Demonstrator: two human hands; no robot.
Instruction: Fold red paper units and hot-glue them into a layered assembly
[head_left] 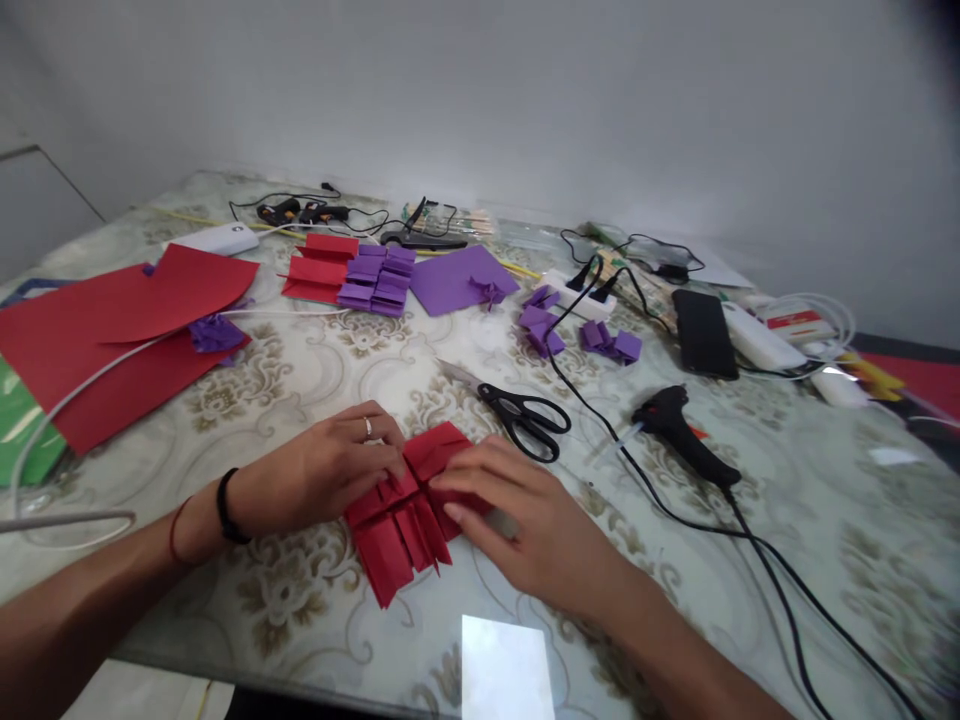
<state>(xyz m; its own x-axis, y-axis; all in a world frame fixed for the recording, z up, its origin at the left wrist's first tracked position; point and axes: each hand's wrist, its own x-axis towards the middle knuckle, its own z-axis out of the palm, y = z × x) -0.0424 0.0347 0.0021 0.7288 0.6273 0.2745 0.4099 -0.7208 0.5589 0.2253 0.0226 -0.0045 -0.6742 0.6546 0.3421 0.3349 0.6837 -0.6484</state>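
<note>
A red folded paper piece [401, 535], made of several pleated sections, lies on the patterned table in front of me. My left hand [341, 460], with a ring and a black wrist band, has its fingers curled onto the piece's upper left part. From the right, my right hand [521, 510] grips the piece's right edge between thumb and fingers. Parts of the red paper are hidden under both hands. Just beyond them lie black-handled scissors [517, 410], blades partly open and pointing away to the left.
A black glue gun [686, 435] lies at right, its cord trailing to the front edge. Behind stand red and purple folded blocks [375, 280], a purple sheet [457, 280], a white power strip [577, 295] and a phone [705, 333]. Red sheets [97, 340] spread at left under a white cable.
</note>
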